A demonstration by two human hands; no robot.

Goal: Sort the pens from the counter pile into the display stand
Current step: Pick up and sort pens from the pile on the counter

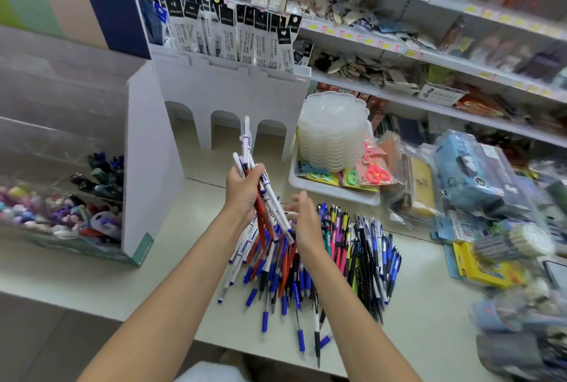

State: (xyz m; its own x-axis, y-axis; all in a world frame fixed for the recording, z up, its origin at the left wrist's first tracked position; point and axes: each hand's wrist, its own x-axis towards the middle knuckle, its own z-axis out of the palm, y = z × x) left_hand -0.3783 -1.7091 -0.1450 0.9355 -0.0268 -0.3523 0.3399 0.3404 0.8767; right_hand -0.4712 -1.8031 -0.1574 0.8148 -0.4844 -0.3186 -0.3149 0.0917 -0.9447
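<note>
The left hand (242, 193) has its fingers and thumb curled tight round a bundle of pens (249, 143), white ones with blue print and a couple of red ones. Their upper ends fan up past the thumb and the lower ends slant down toward the right. The right hand (304, 222) is just beside those lower ends, fingers loose and slightly apart. It is blurred, so I can't tell whether it touches them.

Under both hands the pen pile (365, 254) spreads over the counter (153, 277), reaching its front edge. The pile has blue-grip pens in the middle and pink, yellow and black ones on the right.

The display stand (144, 148) sits at the counter's left end, with dark pens in its tiers. At the back edge stands a white arched rack (227, 90) of refill packs, with a tray (334, 196) of clear lids beside it.
</note>
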